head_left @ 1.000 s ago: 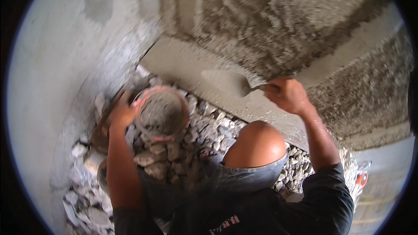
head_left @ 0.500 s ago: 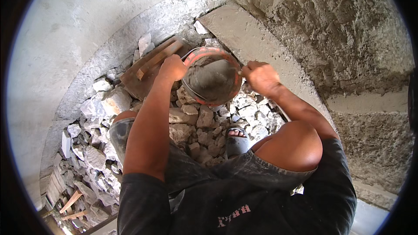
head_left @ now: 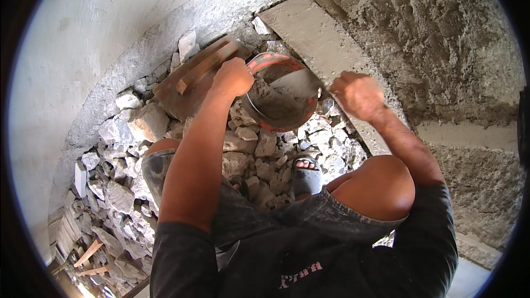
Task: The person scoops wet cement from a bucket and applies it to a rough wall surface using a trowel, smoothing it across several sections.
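A round bucket [head_left: 310, 111] with an orange-red rim hangs tilted over the rubble, with wet grey mortar [head_left: 270, 99] inside. My left hand [head_left: 234, 77] is closed on the bucket's left rim or handle; its fingertips are hidden. My right hand [head_left: 359, 95] is closed round the handle of a trowel [head_left: 298, 83], just right of the bucket. The trowel's grey blade lies over the mortar at the bucket's right side, smeared a little by motion.
A wooden plasterer's float [head_left: 190, 85] rests on the stones left of the bucket. Broken rubble [head_left: 118, 196] covers the ground around my sandalled foot [head_left: 306, 176]. A smooth concrete ledge [head_left: 309, 22] runs along the right, below a rough plastered wall [head_left: 419, 38]. A pale wall [head_left: 94, 38] curves on the left.
My right hand has moved to the right, drawing the trowel toward the bucket's right side. The bucket and my left hand have shifted slightly right in the picture.
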`<state>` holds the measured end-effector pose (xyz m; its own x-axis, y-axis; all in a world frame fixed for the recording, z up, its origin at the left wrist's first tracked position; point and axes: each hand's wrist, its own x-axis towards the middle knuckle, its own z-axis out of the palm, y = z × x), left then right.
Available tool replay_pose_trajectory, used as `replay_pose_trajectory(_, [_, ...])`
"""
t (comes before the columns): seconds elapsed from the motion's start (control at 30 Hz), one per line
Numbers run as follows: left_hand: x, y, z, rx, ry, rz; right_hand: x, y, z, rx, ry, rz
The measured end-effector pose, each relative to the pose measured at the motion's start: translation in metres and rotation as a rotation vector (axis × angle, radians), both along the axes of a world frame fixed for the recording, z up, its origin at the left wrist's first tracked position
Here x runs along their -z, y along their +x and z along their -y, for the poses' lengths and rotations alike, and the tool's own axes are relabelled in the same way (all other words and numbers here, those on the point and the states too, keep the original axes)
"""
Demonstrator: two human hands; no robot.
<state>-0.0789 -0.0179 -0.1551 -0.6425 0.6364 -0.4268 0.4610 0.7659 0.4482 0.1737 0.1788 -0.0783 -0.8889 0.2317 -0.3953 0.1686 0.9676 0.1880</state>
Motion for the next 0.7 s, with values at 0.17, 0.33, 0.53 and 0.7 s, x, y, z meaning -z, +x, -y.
replay_pose_trajectory(0.17, [0.005, -0.003, 0.002, 0.069, 0.041, -0.041, 0.025, -0.010, -0.008, 0.068, 0.191, 0.010])
replay_pose_trajectory(0.33, [-0.002, -0.002, -0.005, 0.095, 0.033, -0.058, 0.078, -0.003, 0.032, 0.269, -0.319, -0.045])
replay_pose_trajectory(0.53, [-0.014, 0.011, -0.009, -0.337, 0.329, 0.725, 0.061, 0.024, 0.020, 0.450, -0.611, -0.192])
replay_pose_trajectory(0.7, [-0.034, 0.027, -0.023, -0.673, 0.524, 1.161, 0.060, 0.031, 0.011, 0.460, -0.629, -0.291])
